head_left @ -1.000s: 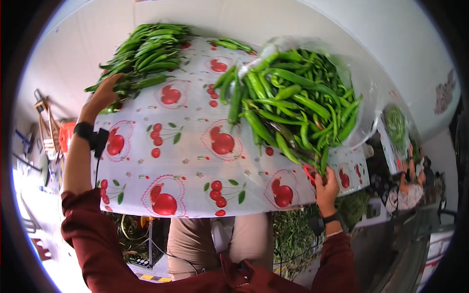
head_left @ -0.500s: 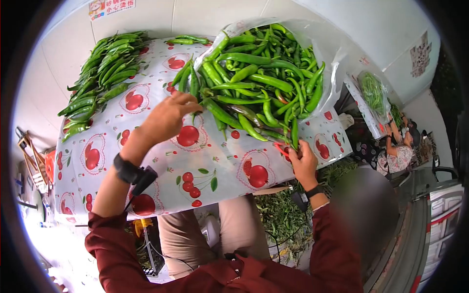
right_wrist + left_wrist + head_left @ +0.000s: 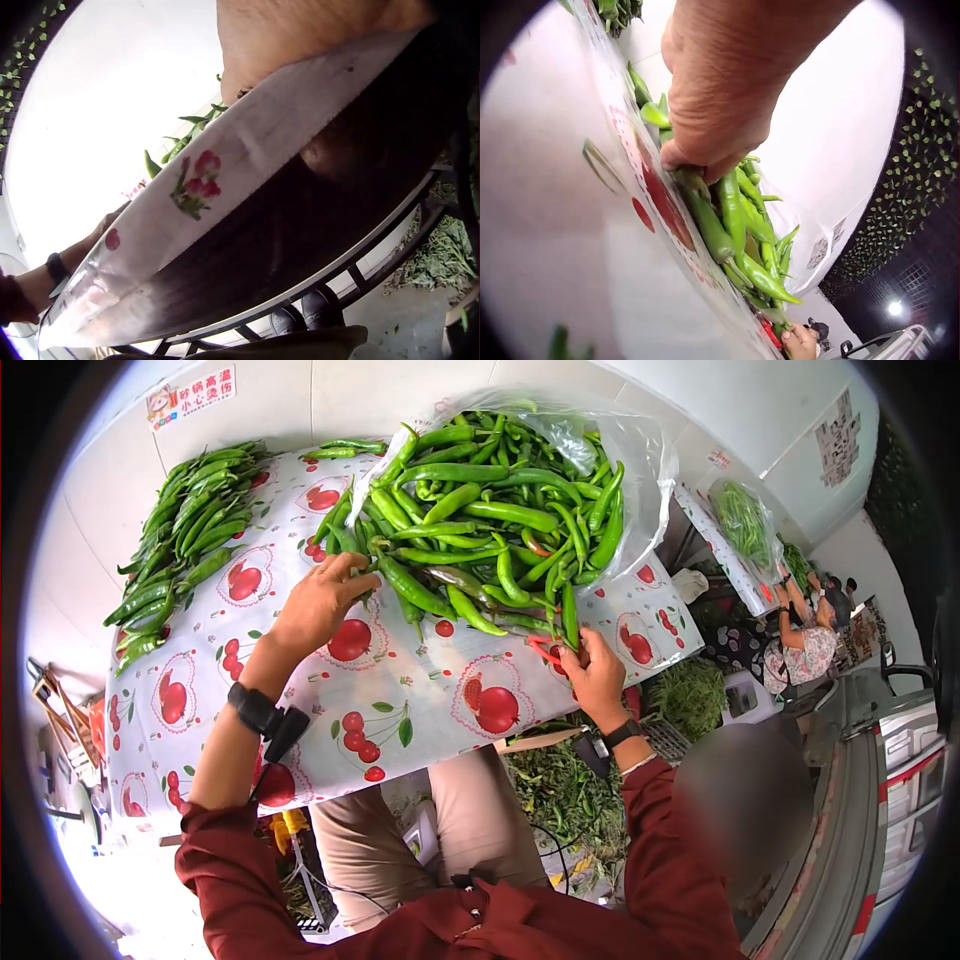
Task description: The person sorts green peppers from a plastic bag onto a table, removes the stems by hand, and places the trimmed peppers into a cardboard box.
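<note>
A big pale wall [image 3: 350, 395] is behind your work. In front of it is your long counter [image 3: 252, 705], covered with a shiny white plastic cloth [image 3: 425, 678] with red fruit on it. Down on the floor, near your knees, lies a messy patch of green leaves [image 3: 565, 800]. To your right, past the counter's end, is a smaller counter [image 3: 705, 525] with a clear bag of thin greens [image 3: 742, 525] on it, and a person [image 3: 800, 655] in a flowery top is near it.

Your counter has a big heap of long, shiny green peppers [image 3: 470, 510]. A crinkly see-through plastic bag [image 3: 645, 470] stands up round its back and right side, in the way there. Well to the left, more green peppers lie in a flat stack [image 3: 200, 510]. A few loose green peppers [image 3: 345, 448] lie by the wall.

Your left hand [image 3: 318, 605] has its fingers bent round a smooth green pepper [image 3: 712, 236] at the heap's left edge. Your right hand [image 3: 597, 672] pinches a little red looped tool [image 3: 543, 650] at the heap's near right end.
</note>
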### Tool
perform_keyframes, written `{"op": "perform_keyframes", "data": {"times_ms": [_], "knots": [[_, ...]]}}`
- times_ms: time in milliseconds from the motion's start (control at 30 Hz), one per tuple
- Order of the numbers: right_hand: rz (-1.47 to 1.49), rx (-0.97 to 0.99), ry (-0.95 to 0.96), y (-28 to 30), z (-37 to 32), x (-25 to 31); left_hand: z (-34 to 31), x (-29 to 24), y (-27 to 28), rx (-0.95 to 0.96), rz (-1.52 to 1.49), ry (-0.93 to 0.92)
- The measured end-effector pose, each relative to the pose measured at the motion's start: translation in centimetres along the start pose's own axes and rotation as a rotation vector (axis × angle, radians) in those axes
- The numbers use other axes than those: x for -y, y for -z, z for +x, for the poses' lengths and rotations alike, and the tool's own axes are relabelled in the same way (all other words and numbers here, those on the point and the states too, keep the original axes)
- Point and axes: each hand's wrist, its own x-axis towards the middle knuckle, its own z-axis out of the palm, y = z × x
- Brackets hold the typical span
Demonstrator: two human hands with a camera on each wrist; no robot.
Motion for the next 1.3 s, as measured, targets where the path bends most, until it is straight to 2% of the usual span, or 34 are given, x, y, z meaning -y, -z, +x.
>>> {"op": "perform_keyframes", "data": {"times_ms": [100, 167, 233, 300, 367, 400, 433, 467, 500, 567, 600, 633, 700, 733, 767, 833, 900, 967, 1000, 1067, 1100, 1167, 1233, 1300], "knots": [[0.007, 0.011, -0.006, 0.2, 0.0, 0.3, -0.3, -0.8, 1.0, -0.083, -0.162, 0.052], [-0.006, 0.013, -0.004, 0.0, 0.0, 0.1, -0.4, -1.8, 2.2, -0.344, -0.441, 0.171], [-0.015, 0.002, 0.015, -0.1, 0.1, -0.1, -0.8, -0.9, 2.8, -0.529, -0.500, 0.233], [-0.026, -0.008, 0.038, -0.1, 0.0, -0.2, -1.2, -0.1, 3.3, -0.698, -0.898, 0.363], [0.065, 0.022, -0.041, 0.1, 0.0, -0.5, -2.4, 1.2, 4.1, -0.809, -0.969, 0.570], [0.225, 0.088, -0.133, 0.2, 0.1, -1.1, -3.1, 3.1, 3.2, -0.865, -1.203, 0.509], [0.479, 0.127, -0.147, 0.8, 0.4, -0.6, -3.5, 4.0, 2.9, -0.919, -1.433, 0.437], [0.550, 0.159, -0.234, 2.1, 0.6, 0.0, -4.2, 4.6, 2.4, -0.941, -1.547, 0.536], [0.620, 0.192, -0.322, 3.3, 0.9, 0.8, -4.7, 6.0, 1.6, -0.909, -1.652, 0.502], [0.553, 0.022, -0.187, 3.0, 1.7, -0.1, -5.4, 6.7, 0.6, -0.921, -1.746, 0.597], [0.472, 0.014, -0.167, 3.1, 2.2, 0.0, -4.7, 5.8, 0.7, -1.018, -1.767, 0.711], [0.465, 0.033, -0.161, 3.1, 2.8, 2.0, -4.7, 5.7, 0.4, -1.036, -1.770, 0.724], [0.623, 0.149, -0.066, 2.3, 4.2, 7.2, -4.8, 5.9, -0.1, -0.929, -1.878, 0.605], [0.666, 0.259, -0.084, 1.8, 4.8, 9.4, -4.5, 5.3, -0.1, -0.922, -1.847, 0.617], [0.709, 0.370, -0.101, 0.9, 5.4, 11.4, -4.5, 5.4, -0.3, -0.886, -1.834, 0.659], [0.774, 0.509, 0.051, -2.5, 6.6, 14.6, -4.7, 5.0, -0.4, -0.856, -1.796, 0.749], [0.697, 0.631, 0.229, -6.4, 7.5, 17.1, -4.6, 4.8, -0.3, -0.822, -1.790, 0.847], [0.587, 0.559, 0.491, -9.4, 8.1, 20.1, -4.6, 4.7, 0.0, -0.788, -1.776, 0.822], [0.594, 0.557, 0.495, -10.8, 8.4, 21.2, -4.6, 4.6, 0.1, -0.793, -1.776, 0.793], [0.121, 0.291, 0.635, -13.3, 9.4, 22.7, -4.7, 5.1, -0.2, -0.784, -1.772, 0.787], [0.124, 0.288, 0.639, -14.3, 10.0, 23.2, -4.8, 5.2, -0.3, -0.775, -1.776, 0.783], [-0.091, 0.351, 0.423, -16.3, 11.3, 23.8, -4.6, 5.0, -0.2, -0.787, -1.781, 0.768], [-0.150, 0.393, 0.411, -17.8, 11.8, 23.7, -4.6, 4.9, -0.2, -0.774, -1.837, 0.802], [-0.236, 0.343, 0.421, -18.4, 11.6, 23.9, -5.0, 5.7, -0.7, -0.746, -1.847, 0.771]]}}
